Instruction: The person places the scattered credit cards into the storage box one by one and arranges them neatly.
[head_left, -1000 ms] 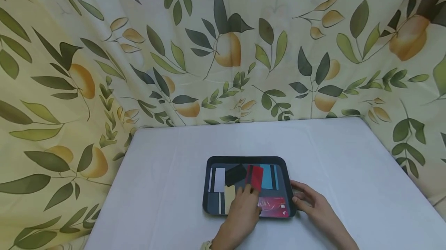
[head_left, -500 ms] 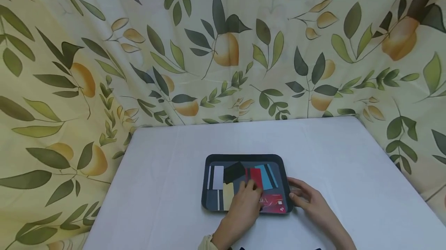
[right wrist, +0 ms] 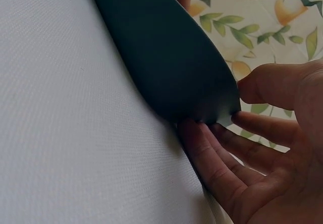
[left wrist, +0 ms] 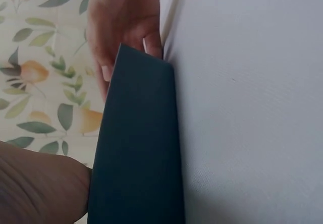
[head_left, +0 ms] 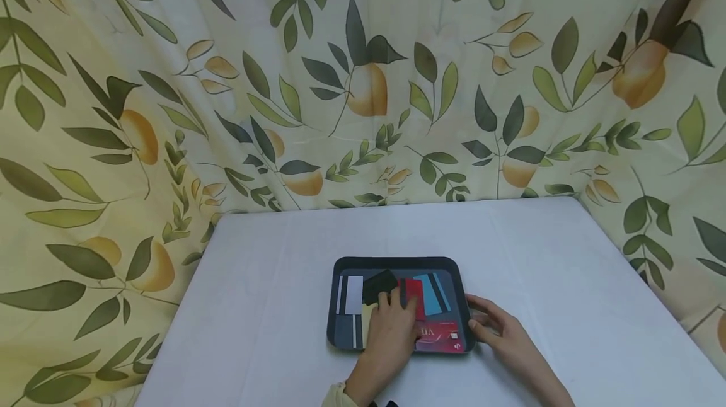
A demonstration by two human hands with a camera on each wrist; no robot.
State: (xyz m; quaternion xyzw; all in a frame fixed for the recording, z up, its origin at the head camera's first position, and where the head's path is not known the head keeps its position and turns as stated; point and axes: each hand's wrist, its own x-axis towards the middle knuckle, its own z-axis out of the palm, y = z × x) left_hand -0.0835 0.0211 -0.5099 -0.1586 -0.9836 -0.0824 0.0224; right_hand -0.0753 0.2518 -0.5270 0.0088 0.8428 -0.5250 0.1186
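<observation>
A shallow dark tray (head_left: 397, 262) holds several flat cards. My left hand (head_left: 388, 328) reaches over its near edge, fingertips spread at a black card (head_left: 377, 283) and a red card (head_left: 418, 287). The thumb lies close to a pink-red card with white lettering (head_left: 439, 333). A cream card (head_left: 365, 317) is partly covered by this hand. My right hand (head_left: 505, 328) touches the tray's right end from outside. In the right wrist view, the right hand's fingers (right wrist: 252, 148) are fairly straight against the outer wall, with the thumb at the rim.
Inside the tray, a white card with a dark stripe (head_left: 354, 293) lies at the left, and a blue striped card (head_left: 429, 297) lies tilted at the back right. The tray sits on a white-covered table (head_left: 272, 268). A leaf-and-fruit patterned curtain (head_left: 317, 98) hangs behind.
My left hand has shifted left from the red card toward the black one. The blue card, straight at first, now lies tilted. My right hand stays at the tray's right end.
</observation>
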